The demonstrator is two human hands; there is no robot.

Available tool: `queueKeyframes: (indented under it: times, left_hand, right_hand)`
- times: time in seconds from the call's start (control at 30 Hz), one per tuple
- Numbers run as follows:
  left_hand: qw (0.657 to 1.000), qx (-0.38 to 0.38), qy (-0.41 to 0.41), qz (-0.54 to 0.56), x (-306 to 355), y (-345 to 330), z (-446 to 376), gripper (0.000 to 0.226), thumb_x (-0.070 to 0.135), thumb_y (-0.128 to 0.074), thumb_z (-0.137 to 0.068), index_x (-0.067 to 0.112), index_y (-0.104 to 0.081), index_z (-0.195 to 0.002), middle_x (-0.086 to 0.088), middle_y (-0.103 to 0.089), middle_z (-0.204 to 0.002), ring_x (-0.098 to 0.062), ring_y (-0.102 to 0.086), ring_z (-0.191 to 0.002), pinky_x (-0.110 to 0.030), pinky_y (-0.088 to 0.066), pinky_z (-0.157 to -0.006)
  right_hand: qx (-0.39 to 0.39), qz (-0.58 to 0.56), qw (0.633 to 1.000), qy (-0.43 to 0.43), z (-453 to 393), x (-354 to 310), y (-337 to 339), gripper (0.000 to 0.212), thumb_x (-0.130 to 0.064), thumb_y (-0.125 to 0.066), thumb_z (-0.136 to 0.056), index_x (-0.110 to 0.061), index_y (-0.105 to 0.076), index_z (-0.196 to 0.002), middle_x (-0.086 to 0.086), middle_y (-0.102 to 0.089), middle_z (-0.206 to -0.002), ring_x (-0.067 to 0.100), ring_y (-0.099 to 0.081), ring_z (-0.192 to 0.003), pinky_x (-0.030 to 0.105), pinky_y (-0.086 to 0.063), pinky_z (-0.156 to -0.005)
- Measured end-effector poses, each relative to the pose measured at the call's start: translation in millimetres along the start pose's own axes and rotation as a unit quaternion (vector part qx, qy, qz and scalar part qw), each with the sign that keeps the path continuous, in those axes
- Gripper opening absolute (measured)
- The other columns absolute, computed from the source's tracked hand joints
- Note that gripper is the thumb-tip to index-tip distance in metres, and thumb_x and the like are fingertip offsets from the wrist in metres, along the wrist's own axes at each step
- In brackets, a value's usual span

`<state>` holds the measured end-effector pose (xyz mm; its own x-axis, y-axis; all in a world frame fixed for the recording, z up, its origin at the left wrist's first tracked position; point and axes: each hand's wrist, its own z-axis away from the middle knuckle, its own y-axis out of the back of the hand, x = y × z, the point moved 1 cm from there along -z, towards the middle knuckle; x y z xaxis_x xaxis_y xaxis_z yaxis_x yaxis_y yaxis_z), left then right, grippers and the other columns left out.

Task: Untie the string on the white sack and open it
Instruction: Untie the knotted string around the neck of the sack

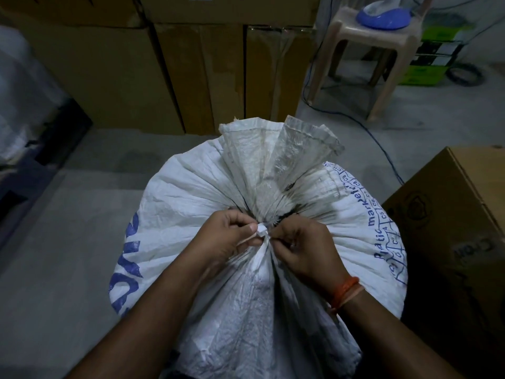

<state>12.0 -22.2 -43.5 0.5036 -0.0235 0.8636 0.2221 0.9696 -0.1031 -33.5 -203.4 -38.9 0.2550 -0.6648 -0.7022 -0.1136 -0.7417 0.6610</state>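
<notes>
A full white woven sack [191, 198] with blue print stands upright in front of me, its neck gathered tight and its mouth flaps fanning out behind the tie. A white string [261, 230] is knotted around the neck. My left hand [229, 236] pinches the string's left side between thumb and fingers. My right hand [303, 250], with an orange band on the wrist, pinches the knot from the right. Both hands touch at the knot, which partly hides it.
Tall cardboard boxes [153, 72] stand against the far wall behind the sack. Another cardboard box [453, 214] sits close on the right. A plastic stool [371, 50] carrying a blue object and a blue cable [379, 143] on the floor lie at the back right.
</notes>
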Motion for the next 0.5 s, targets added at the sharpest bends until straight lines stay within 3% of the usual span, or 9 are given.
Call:
queueKeyframes:
  times: [0.1,0.33,0.5]
  left_hand:
    - [1.000,0.005,0.019,0.016,-1.5,-2.3,-0.7,0.015,-0.005,-0.061,-0.098,-0.001,-0.067,-0.085,-0.009,-0.077,-0.071,-0.016,-0.074,-0.061,-0.024,-0.060,-0.064]
    - [0.999,0.011,0.032,0.021,-3.1,-4.2,-1.4,0.019,-0.006,-0.059,-0.099,-0.001,-0.068,-0.082,-0.013,-0.074,-0.068,-0.015,-0.073,-0.058,-0.022,-0.058,-0.057]
    - [1.000,0.012,0.023,-0.018,-0.2,-3.7,0.7,0.022,-0.003,-0.060,-0.099,-0.001,-0.072,-0.080,-0.017,-0.073,-0.068,-0.018,-0.063,-0.054,-0.023,-0.047,-0.053]
  right_hand:
    - [-0.021,-0.026,0.999,-0.013,0.3,1.4,-0.6,0.003,-0.015,-0.071,-0.075,-0.015,-0.072,-0.072,-0.002,-0.067,-0.068,0.015,-0.063,-0.065,0.037,-0.052,-0.063]
    - [-0.047,-0.059,0.996,-0.049,-0.4,1.8,-2.9,0.005,-0.014,-0.073,-0.074,-0.017,-0.077,-0.072,-0.004,-0.070,-0.065,0.008,-0.066,-0.060,0.024,-0.050,-0.058]
    - [-0.037,-0.114,0.986,-0.117,0.6,5.3,-7.5,0.005,-0.010,-0.077,-0.075,-0.014,-0.078,-0.073,-0.005,-0.076,-0.068,0.007,-0.071,-0.062,0.026,-0.057,-0.061]
